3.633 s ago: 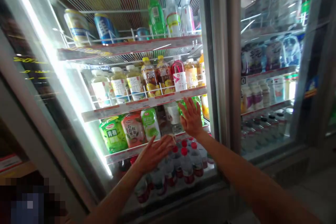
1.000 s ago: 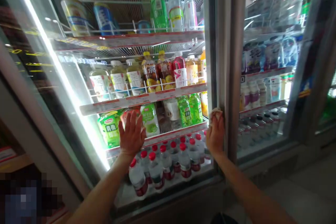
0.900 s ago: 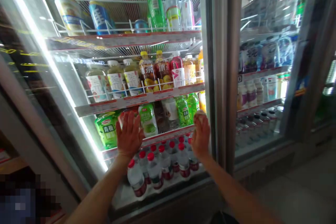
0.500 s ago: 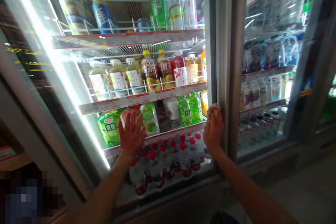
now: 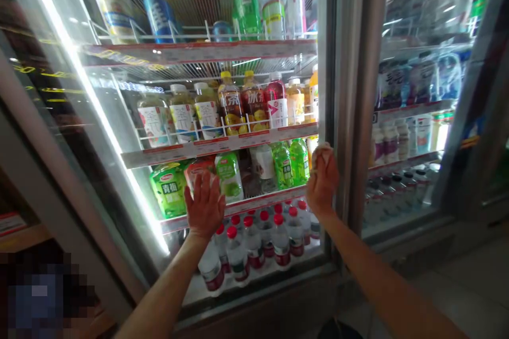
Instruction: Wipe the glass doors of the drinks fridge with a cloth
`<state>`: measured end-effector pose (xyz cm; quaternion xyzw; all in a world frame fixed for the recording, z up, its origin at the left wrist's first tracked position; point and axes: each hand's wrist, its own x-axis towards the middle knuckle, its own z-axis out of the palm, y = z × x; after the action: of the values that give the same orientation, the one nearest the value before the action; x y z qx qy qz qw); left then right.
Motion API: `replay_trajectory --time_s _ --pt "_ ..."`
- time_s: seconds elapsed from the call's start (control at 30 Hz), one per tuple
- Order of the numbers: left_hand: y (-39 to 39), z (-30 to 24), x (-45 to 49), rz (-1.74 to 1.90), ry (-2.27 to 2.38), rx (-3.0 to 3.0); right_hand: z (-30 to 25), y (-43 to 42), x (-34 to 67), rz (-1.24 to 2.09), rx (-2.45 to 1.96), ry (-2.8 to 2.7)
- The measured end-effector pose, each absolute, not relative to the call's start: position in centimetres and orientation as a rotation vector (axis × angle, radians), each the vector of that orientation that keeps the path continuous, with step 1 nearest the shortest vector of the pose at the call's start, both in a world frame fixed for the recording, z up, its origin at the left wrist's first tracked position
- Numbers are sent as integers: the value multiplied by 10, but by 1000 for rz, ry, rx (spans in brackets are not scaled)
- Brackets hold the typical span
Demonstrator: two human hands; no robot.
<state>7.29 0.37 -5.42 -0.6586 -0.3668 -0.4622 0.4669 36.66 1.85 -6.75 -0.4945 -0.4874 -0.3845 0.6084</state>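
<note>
Fingers spread, my left hand (image 5: 205, 205) lies flat against the glass door (image 5: 254, 270) of a lit drinks fridge, holding nothing. Behind it on the lower shelf stand a green plum drink bottle (image 5: 168, 190) and a green-labelled bottle (image 5: 229, 177). My right hand (image 5: 323, 185) presses a pale crumpled cloth (image 5: 323, 154) at the right side of the door, beside the metal frame (image 5: 360, 116). Its fingers are bent over the cloth, part of which they hide. Two green bottles (image 5: 290, 165) stand inside, just left of this hand.
Several red-capped water bottles (image 5: 254, 243) fill the fridge floor. Tea bottles (image 5: 234, 103) line the middle shelf, with cans (image 5: 159, 17) and a tall green bottle (image 5: 245, 2) above. A second fridge door (image 5: 413, 116) is to the right. A tiled floor (image 5: 429, 296) shows lower right.
My right hand with the cloth has moved slightly up along the door's right side. My left hand stays spread on the glass. The whole view has shifted a little.
</note>
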Motion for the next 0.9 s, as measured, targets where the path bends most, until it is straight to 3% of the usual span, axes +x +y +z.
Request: replay_trajectory --time_s 0.27,0.5,0.77,0.9 --pt "3 -52 72 -1117 -883 -1594 -70 -5 290 -1016 -900 -1728" --pt "4 -55 73 -1138 -909 -1596 -19 28 380 -848 -1083 -1119" --pt "3 -52 72 -1132 -879 -1585 -35 -2 298 -988 -878 -1737" --pt "2 -53 74 -1130 -885 -1583 -14 12 358 -913 -979 -1411"
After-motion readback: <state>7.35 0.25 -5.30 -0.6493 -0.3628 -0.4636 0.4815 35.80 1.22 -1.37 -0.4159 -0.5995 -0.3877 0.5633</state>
